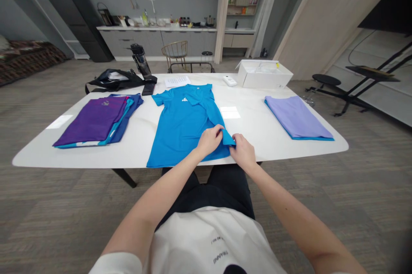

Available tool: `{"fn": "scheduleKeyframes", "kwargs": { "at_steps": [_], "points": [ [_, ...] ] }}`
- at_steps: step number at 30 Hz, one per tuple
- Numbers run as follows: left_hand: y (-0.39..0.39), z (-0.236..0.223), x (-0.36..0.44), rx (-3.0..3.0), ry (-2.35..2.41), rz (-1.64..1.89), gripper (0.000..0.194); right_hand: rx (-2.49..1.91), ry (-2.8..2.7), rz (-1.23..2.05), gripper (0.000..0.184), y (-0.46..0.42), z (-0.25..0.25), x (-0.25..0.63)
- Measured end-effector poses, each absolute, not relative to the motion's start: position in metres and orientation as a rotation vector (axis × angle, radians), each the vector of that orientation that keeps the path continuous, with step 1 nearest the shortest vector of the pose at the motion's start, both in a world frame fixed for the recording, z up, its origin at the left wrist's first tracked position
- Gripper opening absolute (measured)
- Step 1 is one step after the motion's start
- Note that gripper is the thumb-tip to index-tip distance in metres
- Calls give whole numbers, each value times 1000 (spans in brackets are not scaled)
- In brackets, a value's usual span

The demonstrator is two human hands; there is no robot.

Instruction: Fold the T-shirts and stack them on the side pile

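A blue T-shirt [183, 130] with a small white chest logo lies on the white table [277, 149], its collar toward the far side. Its right side is partly folded inward over the front, and the sleeve on the left lies spread out. My left hand [210, 140] grips the folded edge, fingers closed on the cloth. Just to its right, my right hand [243, 150] pinches the shirt's right edge near the hem. A small flap of blue fabric stands up between the two hands.
Folded dark clothes with a purple shirt [93, 119] on top lie left. A lavender folded garment [298, 115] lies right. Toward the back are a black bag [116, 79], a bottle [140, 59], a phone [148, 88], paper [177, 81] and a white box [265, 77].
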State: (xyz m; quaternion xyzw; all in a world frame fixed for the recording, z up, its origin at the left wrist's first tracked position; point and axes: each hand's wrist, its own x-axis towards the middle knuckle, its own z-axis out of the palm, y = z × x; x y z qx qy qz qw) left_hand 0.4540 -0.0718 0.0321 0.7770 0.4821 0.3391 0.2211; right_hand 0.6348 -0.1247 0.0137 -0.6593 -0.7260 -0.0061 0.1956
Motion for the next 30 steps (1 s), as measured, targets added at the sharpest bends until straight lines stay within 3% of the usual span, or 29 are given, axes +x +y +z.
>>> {"fn": "scheduleKeyframes", "kwargs": {
  "at_steps": [7, 13, 19, 21, 25, 30],
  "points": [
    [-91, 25, 425, 2722, 1321, 908, 26, -1568, -1962, 148, 36, -127, 12, 639],
    [-97, 17, 423, 2847, 1175, 830, 17, -1456, -1942, 134, 26, -136, 8, 641],
    [-90, 32, 426, 2697, 1142, 938, 16, -1544, -1953, 39, 63, -143, 5, 622],
    [-89, 37, 426, 2726, 1147, 914, 17, -1632, -1920, 14, 58, -141, 3, 613],
    [-90, 45, 425, 2795, 1170, 874, 18, -1792, -1954, -15, 28, -136, -2, 607],
    [-91, 56, 415, 2880, 1194, 840, 18, -1862, -2033, -60, 24, -141, 1, 613]
  ]
}}
